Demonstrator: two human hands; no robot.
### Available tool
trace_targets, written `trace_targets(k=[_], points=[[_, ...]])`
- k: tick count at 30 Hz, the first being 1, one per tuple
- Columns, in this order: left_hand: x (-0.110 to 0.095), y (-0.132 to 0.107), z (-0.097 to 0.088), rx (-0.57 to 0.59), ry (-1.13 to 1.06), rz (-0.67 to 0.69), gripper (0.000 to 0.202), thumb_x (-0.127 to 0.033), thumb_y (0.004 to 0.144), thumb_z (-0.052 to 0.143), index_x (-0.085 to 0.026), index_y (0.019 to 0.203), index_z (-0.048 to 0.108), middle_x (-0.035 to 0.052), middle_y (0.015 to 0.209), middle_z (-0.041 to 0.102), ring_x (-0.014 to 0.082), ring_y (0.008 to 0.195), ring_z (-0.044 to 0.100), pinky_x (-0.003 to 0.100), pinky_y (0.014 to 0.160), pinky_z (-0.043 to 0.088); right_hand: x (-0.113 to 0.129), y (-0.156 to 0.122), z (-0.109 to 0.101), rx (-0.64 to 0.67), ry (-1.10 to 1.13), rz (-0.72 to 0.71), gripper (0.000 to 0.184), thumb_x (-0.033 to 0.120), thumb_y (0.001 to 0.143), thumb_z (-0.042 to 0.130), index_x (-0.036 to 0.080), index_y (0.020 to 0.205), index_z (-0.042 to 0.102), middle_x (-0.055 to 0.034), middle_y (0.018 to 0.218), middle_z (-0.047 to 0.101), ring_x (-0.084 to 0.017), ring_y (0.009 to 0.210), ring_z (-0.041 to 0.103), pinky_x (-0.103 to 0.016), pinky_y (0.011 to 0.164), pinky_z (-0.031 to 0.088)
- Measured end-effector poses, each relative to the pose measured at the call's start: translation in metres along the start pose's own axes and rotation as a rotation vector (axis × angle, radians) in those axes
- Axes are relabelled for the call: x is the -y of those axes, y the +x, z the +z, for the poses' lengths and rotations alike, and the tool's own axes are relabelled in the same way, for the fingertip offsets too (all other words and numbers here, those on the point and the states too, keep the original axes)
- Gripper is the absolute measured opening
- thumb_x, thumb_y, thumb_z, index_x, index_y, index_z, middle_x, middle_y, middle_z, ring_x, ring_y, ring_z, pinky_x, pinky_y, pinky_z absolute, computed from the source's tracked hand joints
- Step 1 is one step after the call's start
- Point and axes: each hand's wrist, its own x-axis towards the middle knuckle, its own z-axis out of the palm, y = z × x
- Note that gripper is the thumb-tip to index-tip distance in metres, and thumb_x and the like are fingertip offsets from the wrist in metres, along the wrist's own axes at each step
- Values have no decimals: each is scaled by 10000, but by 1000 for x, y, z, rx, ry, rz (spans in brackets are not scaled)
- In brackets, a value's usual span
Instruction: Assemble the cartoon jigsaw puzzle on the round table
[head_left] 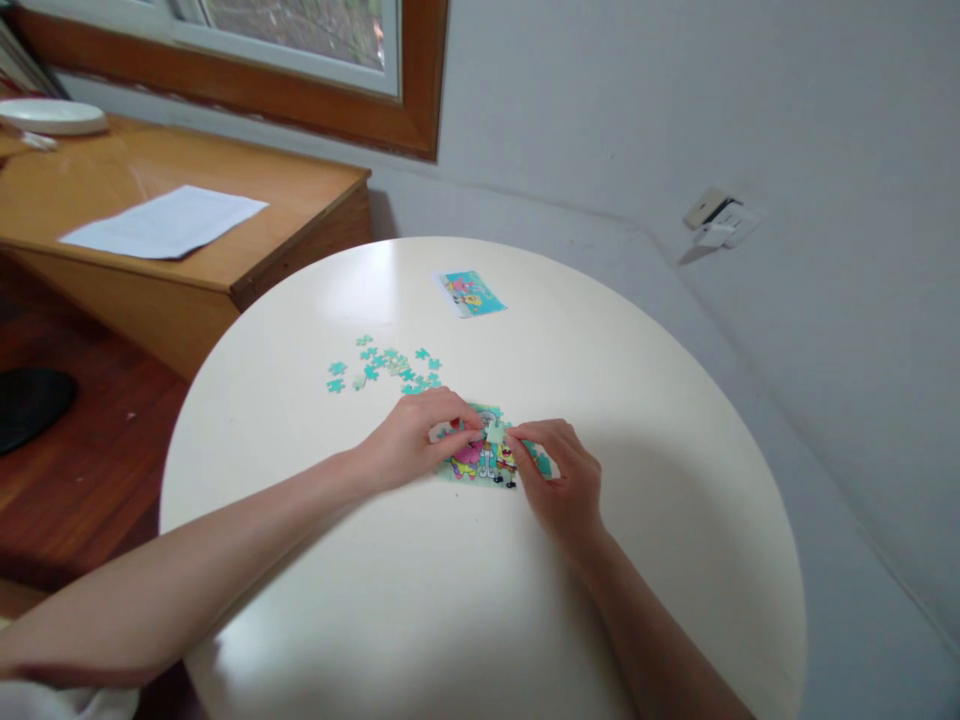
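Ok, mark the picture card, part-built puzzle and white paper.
Picture card [472,294], head view: middle of printed face.
Part-built puzzle [482,467], head view: lower middle of picture.
White paper [166,222], head view: middle of sheet.

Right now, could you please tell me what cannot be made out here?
In the head view:
Partly assembled puzzle: left side partly covered by the left hand.
Teal pieces: partly covered by the right hand.
Pale puzzle piece: too small to tell whether it is seated.
Paper sheet: any print too blurred to read.
Dark round object: cut off by the left edge.
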Motion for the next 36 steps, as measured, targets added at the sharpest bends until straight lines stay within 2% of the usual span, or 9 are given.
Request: trace_targets(k=[20,36], points=[[-3,1,0,-15,22,39,119,-159,831,534,-153,786,645,30,719,673,115,692,589,218,668,478,2,0,-1,10,24,7,104,105,795,578,207,795,602,-17,715,661,-138,668,598,-286,624,492],[-2,0,0,-10,15,20,119,-180,828,531,-158,797,644,38,742,680,123,699,585,238,680,487,3,1,-1,8,34,15,98,124,800,575,213,794,615,-18,722,666,-142,675,604,-287,620,500]])
